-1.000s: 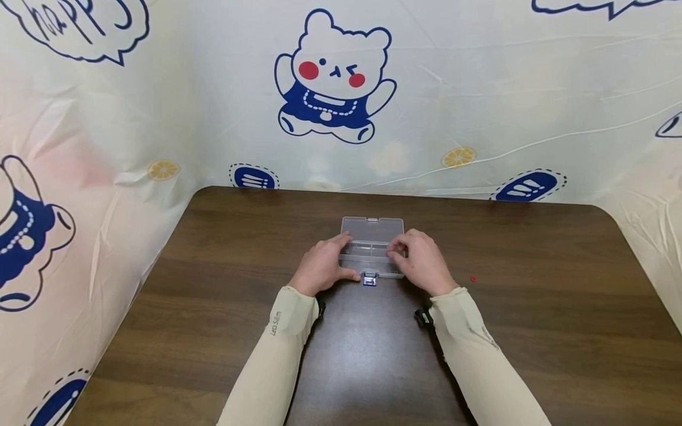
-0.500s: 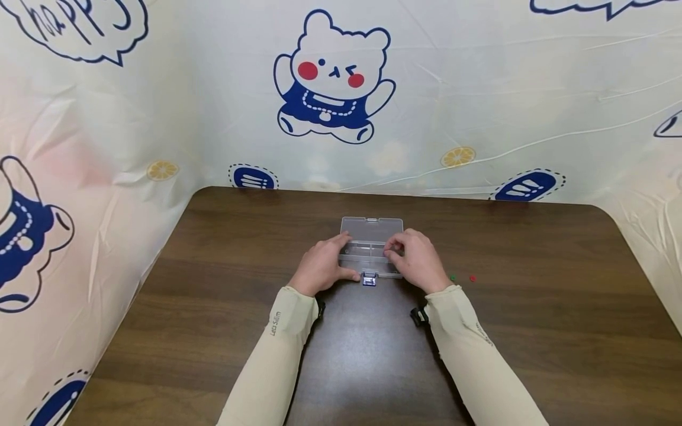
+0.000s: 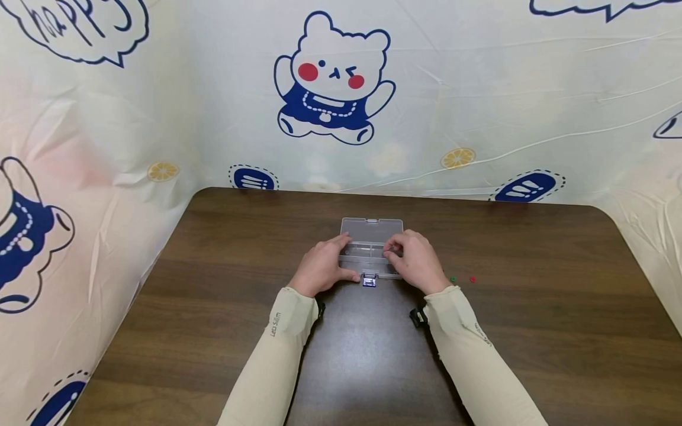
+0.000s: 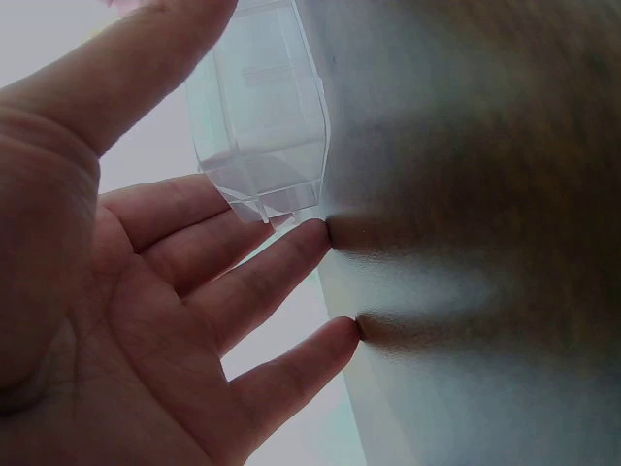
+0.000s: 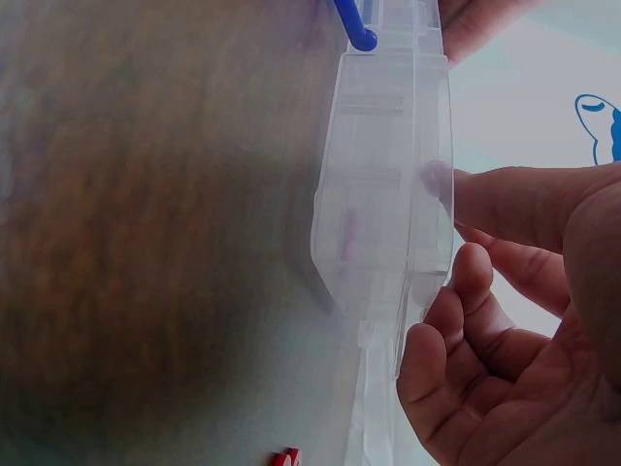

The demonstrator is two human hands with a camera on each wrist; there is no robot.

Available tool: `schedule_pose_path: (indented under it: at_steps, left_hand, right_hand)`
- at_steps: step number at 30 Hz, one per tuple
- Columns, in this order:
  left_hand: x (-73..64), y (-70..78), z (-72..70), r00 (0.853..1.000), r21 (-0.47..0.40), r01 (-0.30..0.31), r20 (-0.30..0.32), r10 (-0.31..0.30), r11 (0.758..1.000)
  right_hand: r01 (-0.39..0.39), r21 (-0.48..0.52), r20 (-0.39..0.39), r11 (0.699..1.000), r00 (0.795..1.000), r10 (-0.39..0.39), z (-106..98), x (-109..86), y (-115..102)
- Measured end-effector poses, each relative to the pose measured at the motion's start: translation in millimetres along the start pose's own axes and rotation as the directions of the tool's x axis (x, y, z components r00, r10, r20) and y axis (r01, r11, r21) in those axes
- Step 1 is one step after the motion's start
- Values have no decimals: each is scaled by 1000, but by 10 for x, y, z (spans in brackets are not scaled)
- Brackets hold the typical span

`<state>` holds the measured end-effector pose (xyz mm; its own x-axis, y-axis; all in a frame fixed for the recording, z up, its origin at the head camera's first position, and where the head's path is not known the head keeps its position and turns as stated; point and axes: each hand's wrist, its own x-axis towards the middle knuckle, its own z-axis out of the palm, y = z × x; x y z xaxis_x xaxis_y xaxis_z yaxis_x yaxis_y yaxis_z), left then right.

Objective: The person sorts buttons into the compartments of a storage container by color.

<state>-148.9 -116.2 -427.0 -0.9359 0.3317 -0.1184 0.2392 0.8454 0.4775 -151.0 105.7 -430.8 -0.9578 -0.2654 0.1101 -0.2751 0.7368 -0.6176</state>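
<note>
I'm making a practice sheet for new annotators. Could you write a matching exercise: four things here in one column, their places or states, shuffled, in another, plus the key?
Column 1
1. clear box
2. green piece
3. red piece
4. blue clasp

Column 2
A. on the table, farthest right of the four
B. at the middle of the box's near edge
C. lid open, left hand at its left end
D. small, lying just right of the right hand's wrist

Right pairs: 1-C, 2-D, 3-A, 4-B
</note>
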Motion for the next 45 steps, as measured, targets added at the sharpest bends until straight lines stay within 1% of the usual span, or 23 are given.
schedule_pose_path:
  at_steps: [14, 19, 26, 36, 45]
  left_hand:
    - [-18, -21, 13, 1000, -8, -3, 0, 3, 1000]
    - [-18, -20, 11, 1000, -13, -1, -6, 1, 1000]
    - [-12, -12, 15, 1000, -20, 9, 7, -8, 1000]
    - [-14, 12, -5, 1000, -12, 6, 2, -6, 1000]
    - [-15, 19, -5, 1000, -15, 9, 3, -9, 1000]
  right_hand:
    - [2, -4, -6, 1000, 1000, -2, -7, -31, 3]
    - [8, -5, -21, 1000, 1000, -8, -54, -60, 12]
    - [-1, -8, -36, 1000, 999, 1, -121, -113, 44]
    - [24, -7, -72, 1000, 997, -24, -195, -200, 126]
    - [6, -28, -81, 1000, 997, -8, -316, -292, 193]
